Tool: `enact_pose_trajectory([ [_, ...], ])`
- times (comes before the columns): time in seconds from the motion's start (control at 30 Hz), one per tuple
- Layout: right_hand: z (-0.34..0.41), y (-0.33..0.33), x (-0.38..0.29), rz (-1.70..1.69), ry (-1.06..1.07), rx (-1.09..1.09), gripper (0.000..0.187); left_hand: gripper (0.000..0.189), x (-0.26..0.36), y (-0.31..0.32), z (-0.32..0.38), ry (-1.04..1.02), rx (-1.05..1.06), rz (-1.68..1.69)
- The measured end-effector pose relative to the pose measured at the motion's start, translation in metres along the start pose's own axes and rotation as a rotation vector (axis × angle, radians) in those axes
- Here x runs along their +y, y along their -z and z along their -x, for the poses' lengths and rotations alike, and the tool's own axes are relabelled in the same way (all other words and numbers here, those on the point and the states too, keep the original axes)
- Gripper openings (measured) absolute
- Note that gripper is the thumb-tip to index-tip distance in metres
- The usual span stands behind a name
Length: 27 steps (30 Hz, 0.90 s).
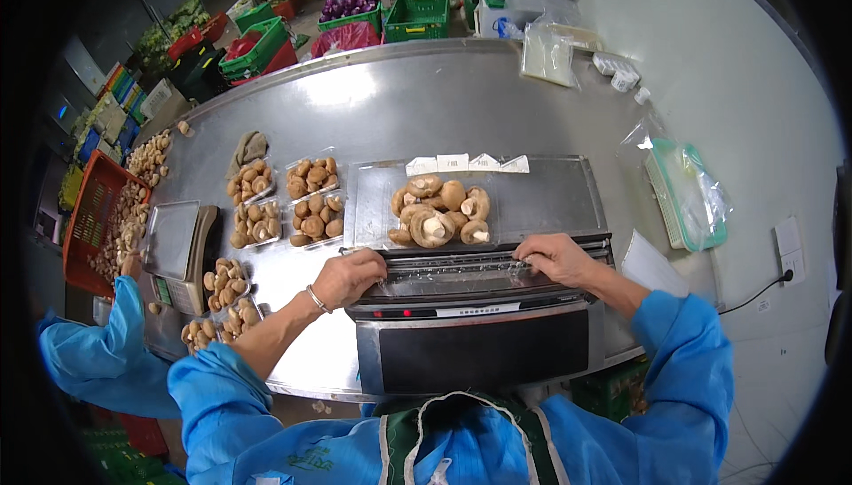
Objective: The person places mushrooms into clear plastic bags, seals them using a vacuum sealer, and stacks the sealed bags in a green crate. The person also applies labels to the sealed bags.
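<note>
A film wrapping machine (pixel 484 352) with a metal top stands before me on a steel table. Clear plastic film (pixel 452 280) lies along its front roller slot. My left hand (pixel 351 277) pinches the film near the slot's left end, and my right hand (pixel 554 259) pinches it near the right end. Just beyond the slot, a heap of large shiitake mushrooms (pixel 439 211) sits on the machine's top, some with stems up. A clear tray seems to be under them, mostly hidden. Folded white paper labels (pixel 467 163) line the plate behind the heap.
Several packs of mushrooms (pixel 315 215) stand left of the machine. Further left are a weighing scale (pixel 174 239), a tipped orange crate (pixel 93 219) with loose mushrooms, and a co-worker's blue sleeve (pixel 100 358). A green basket (pixel 665 199) holding plastic bags sits right, near the wall.
</note>
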State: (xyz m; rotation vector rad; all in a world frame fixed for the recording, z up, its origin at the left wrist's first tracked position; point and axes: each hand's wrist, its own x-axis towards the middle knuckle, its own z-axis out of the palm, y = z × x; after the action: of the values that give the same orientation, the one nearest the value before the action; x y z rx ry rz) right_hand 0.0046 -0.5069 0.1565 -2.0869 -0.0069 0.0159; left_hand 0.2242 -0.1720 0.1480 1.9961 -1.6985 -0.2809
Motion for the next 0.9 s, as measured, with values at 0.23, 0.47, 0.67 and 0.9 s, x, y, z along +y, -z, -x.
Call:
enact_pose_trajectory([
  [0.23,0.050,0.012,-0.086,-0.948,-0.281,0.238,0.007,0.006,0.049,0.031,0.044,0.587,0.781,1.242],
  [0.47,-0.056,0.080,-0.118,-0.196,0.299,0.608,0.022,0.008,0.022,0.129,-0.054,-0.016,0.912,0.717],
  [0.67,-0.122,0.085,-0.007,1.145,0.386,0.068,0.061,0.045,-0.097,0.060,-0.104,0.077,0.108,-0.365],
  [0.9,-0.115,0.028,0.028,0.812,0.073,0.089,0.044,0.054,-0.084,0.018,-0.103,0.217,-0.031,-0.116],
])
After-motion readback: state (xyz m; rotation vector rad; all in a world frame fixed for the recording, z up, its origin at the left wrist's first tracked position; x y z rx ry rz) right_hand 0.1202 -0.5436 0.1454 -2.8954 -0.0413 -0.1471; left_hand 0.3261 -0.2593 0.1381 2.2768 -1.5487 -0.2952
